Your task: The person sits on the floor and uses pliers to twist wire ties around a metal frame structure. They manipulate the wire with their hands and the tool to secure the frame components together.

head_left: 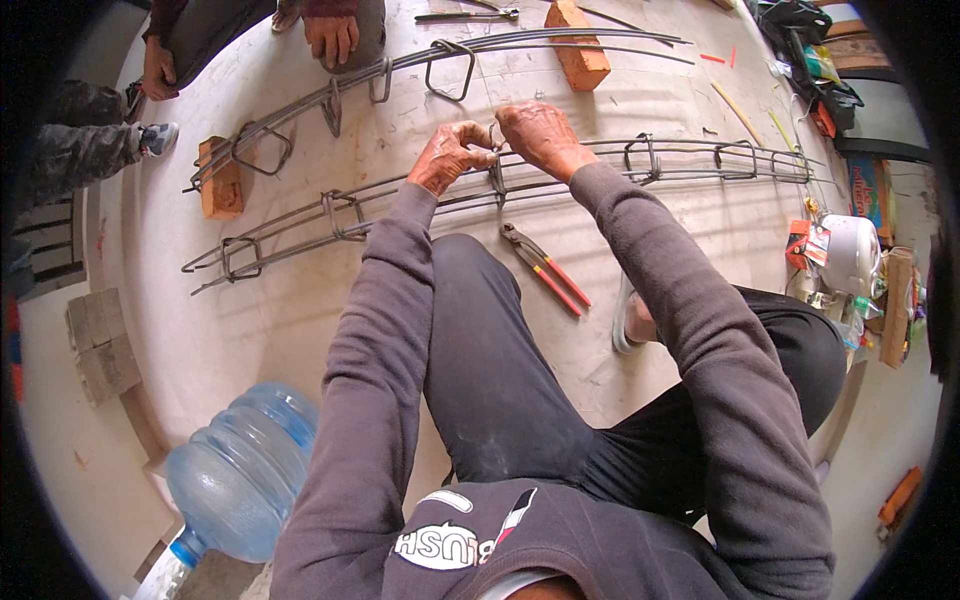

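Note:
Over the middle of a long rebar cage (395, 209) on the floor, both my hands are closed in a pinch. A short bit of thin wire (496, 136) shows between their fingertips, just above one of the cage's bent stirrups (500, 185). My left hand (450, 160) comes to it from the left, thumb and fingers pressed together. From the right reaches my right hand (542, 138), its fingers curled down and partly hidden by its own back. Pincers with red handles (545, 268) lie on the floor just this side of the cage, touched by neither hand.
Farther off, more bars with loose stirrups (450, 70) rest across two bricks (578, 55). Another person's hand (332, 40) hangs at the top edge. A blue water bottle (245, 470) lies at lower left. A white appliance (850, 252) and clutter line the right.

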The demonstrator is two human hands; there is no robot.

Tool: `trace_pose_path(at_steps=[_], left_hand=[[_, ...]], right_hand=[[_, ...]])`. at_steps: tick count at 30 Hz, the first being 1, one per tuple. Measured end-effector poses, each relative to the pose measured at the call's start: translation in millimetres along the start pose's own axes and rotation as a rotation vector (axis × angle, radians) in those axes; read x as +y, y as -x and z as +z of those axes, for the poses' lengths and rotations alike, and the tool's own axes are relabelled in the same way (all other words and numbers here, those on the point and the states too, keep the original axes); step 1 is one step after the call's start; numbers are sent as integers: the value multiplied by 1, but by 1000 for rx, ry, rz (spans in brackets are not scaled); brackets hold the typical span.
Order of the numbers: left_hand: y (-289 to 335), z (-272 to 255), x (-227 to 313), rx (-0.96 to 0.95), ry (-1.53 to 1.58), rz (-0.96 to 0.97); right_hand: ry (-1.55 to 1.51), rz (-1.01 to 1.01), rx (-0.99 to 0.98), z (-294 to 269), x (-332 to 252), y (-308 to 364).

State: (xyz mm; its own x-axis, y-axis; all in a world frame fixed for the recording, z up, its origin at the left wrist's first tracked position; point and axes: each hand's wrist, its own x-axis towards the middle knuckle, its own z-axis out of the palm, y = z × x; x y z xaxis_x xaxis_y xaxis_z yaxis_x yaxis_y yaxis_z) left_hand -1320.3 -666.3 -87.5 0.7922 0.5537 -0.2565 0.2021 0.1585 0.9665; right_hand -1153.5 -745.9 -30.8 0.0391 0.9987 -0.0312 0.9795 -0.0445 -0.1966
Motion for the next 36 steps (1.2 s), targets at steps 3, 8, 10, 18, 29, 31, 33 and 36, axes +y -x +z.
trace_pose_path(at_steps=[3, 8, 10, 18, 29, 31, 33, 36], left_hand=[[1, 2, 0, 39, -17, -10], [2, 4, 1, 60, -21, 7], [-2, 5, 5, 65, -13, 30], [6, 7, 18, 79, 3, -102], [4, 8, 12, 124, 39, -83], [2, 13, 13, 134, 33, -84], [0, 14, 16, 121, 28, -84], [0, 12, 11, 114, 33, -75]], right_hand=[[-67, 81, -12, 3, 1, 0], [-146, 82, 55, 13, 7, 0], [-157, 78, 82, 17, 15, -2], [-319, -23, -202, 13, 43, -22], [-158, -19, -220, 46, 36, -40], [-212, 30, -187, 63, 42, -34], [-265, 87, -220, 73, 47, -32], [-293, 127, -396, 71, 45, -37]])
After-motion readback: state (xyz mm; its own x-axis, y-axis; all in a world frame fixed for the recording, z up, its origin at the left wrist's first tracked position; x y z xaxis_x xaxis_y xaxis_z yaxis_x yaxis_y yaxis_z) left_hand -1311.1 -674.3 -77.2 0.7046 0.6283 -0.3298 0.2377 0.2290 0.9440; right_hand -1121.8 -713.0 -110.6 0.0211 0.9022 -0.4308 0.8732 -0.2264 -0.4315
